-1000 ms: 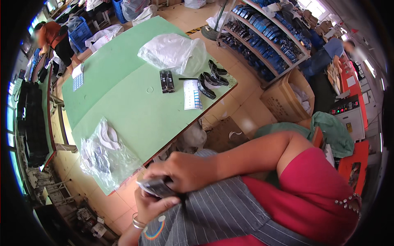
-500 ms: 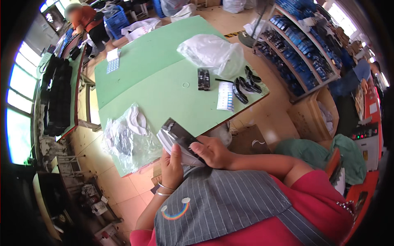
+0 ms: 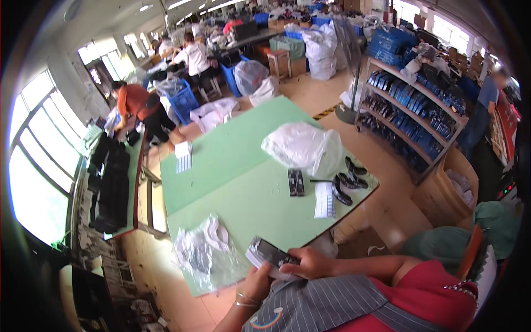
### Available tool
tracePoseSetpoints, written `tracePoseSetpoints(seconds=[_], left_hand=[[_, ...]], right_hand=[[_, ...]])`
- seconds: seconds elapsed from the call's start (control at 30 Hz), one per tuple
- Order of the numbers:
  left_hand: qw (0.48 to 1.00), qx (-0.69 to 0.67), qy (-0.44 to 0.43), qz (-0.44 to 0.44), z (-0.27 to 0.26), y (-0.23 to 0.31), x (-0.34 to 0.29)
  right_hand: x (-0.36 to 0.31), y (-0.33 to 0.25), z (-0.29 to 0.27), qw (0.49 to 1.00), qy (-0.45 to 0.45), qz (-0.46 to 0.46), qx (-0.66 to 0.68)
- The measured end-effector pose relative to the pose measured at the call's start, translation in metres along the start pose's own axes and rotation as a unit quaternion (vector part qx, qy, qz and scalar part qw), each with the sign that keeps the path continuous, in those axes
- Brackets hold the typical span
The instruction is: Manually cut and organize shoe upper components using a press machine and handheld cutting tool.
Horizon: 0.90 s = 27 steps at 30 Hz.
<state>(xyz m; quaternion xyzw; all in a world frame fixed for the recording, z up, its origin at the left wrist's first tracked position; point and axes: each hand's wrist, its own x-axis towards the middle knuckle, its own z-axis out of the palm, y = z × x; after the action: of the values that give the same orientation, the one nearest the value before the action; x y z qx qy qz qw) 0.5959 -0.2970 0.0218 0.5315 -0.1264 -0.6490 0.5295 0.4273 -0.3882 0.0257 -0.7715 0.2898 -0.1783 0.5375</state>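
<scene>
In front of my apron, at the near edge of a green table (image 3: pixel 232 205), I hold a thick stack of thin sheets (image 3: pixel 267 253) with a glossy black top and pale edges. My left hand (image 3: pixel 258 284) grips its lower left side. My right hand (image 3: pixel 311 263) clasps the right end, thumb on top. What exactly the stack is made of cannot be made out. Nearest to it, a clear plastic bag (image 3: pixel 193 255) with white curved pieces (image 3: pixel 214 234) lies on the table.
Farther right on the table are a cloudy plastic bag (image 3: pixel 303 145), a black rectangular piece (image 3: pixel 296 182), a label sheet (image 3: pixel 324 201) and several curved black parts (image 3: pixel 342 191). Another label sheet (image 3: pixel 183 157) lies far left. A loaded rack (image 3: pixel 412 113) stands right; a person in orange (image 3: pixel 135 102) bends at a side bench.
The view has tilted up, so the table sits lower and more of the room shows. Both hands still hold the stack; my right hand's fingers now lie further over its top.
</scene>
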Motion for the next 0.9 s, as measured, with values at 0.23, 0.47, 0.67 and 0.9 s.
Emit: tracePoseSetpoints(seconds=[0.23,0.47,0.67,0.9], left_hand=[[0.894,0.377,-0.065,0.235,-0.017,0.003,-0.018],[0.737,0.566,-0.063,0.364,-0.045,-0.019,-0.020],[0.853,0.459,-0.080,0.234,-0.044,-0.020,0.000],[0.951,-0.191,0.050,0.237,0.019,-0.017,-0.014]], right_hand=[[-0.023,-0.027,-0.011,0.999,-0.004,-0.008,0.040],[-0.014,-0.021,-0.018,0.999,-0.027,0.008,0.020],[0.003,-0.013,-0.013,0.992,0.051,-0.086,0.075],[0.027,-0.018,0.003,0.987,0.085,-0.054,0.129]])
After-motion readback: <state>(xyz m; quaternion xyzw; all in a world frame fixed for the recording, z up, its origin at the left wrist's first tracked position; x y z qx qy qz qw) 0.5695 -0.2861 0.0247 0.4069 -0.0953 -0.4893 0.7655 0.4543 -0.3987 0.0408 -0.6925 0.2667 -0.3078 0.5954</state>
